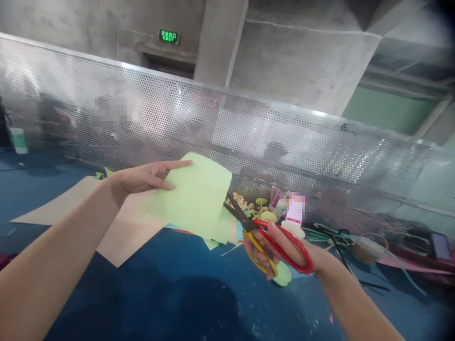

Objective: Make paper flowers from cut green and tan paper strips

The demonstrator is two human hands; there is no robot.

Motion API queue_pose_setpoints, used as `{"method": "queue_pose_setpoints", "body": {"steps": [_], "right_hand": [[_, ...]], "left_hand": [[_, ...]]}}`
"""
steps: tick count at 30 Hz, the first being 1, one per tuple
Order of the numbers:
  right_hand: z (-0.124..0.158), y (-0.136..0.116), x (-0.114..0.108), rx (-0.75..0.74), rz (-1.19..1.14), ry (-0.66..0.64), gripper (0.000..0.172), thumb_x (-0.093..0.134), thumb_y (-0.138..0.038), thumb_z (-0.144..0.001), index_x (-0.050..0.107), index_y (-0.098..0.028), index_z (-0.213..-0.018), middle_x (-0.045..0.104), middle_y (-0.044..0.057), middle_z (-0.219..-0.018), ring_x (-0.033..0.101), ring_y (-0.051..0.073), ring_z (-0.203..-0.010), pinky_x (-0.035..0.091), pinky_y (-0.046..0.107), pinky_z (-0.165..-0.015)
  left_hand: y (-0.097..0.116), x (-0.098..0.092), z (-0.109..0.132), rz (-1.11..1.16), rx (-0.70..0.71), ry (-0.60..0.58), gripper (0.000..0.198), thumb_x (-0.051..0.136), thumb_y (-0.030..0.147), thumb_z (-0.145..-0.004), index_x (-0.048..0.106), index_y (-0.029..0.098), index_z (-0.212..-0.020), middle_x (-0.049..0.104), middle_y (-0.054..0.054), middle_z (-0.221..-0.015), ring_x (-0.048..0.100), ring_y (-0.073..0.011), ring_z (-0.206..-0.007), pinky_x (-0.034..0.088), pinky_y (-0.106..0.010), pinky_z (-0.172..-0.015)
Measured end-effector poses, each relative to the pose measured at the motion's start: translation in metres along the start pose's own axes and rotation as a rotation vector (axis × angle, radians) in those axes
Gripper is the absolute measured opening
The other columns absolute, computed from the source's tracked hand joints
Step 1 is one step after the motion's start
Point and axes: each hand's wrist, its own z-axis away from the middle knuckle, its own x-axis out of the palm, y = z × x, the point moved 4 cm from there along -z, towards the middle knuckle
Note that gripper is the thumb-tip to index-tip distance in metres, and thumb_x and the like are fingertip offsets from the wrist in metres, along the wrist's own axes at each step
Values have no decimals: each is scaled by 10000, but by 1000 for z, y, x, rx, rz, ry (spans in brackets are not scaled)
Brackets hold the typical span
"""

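A light green sheet of paper (195,199) with rounded upper corners is held up by my left hand (149,176). My fingers grip it at its left edge. Red and yellow scissors (289,251) are in my right hand (263,246), thumb through the red loop and fingers through the yellow one. The dark blades are parted a little, their tips beside the paper's right edge; I cannot tell whether they touch it. Beneath the green sheet lie large beige sheets (131,227). A light green paper disc (282,273) lies under my right hand.
A perforated metal screen (170,109) runs along the back of the blue table (159,293). Paper cuttings (245,203), a phone with a lit screen (295,208), pale green strips and another phone (441,247) are at the right. A white and green container (18,140) stands far left.
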Motion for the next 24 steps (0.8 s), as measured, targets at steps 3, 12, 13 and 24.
{"method": "queue_pose_setpoints", "body": {"steps": [3,12,13,24], "right_hand": [[3,-6,7,58,-6,-130,453,291,-541,-856,561,-179,-892,574,36,-666,578,149,-569,515,265,-501],[18,-29,5,76,80,-164,524,264,-586,-838,584,-176,-775,566,57,-732,582,160,-587,520,309,-571],[18,-28,3,83,71,-154,531,252,-588,-839,586,-177,-805,567,58,-743,591,168,-601,520,315,-580],[18,-31,10,140,147,-184,453,321,-540,-846,608,-195,-907,595,60,-753,614,194,-674,511,299,-592]], "left_hand": [[-1,1,0,-41,18,-67,725,599,133,-742,243,335,-1341,319,-54,-1394,401,-284,-1194,433,-349,-890],[-2,-6,7,-48,43,-30,747,580,175,-763,164,325,-1364,315,-79,-1394,402,-288,-1192,415,-362,-898],[-3,-6,7,-53,38,-36,742,577,176,-766,165,328,-1364,310,-77,-1397,401,-288,-1192,415,-363,-897],[-13,11,-5,-162,9,-185,719,598,216,-748,219,319,-1349,224,-48,-1434,298,-314,-1249,410,-342,-895]]}}
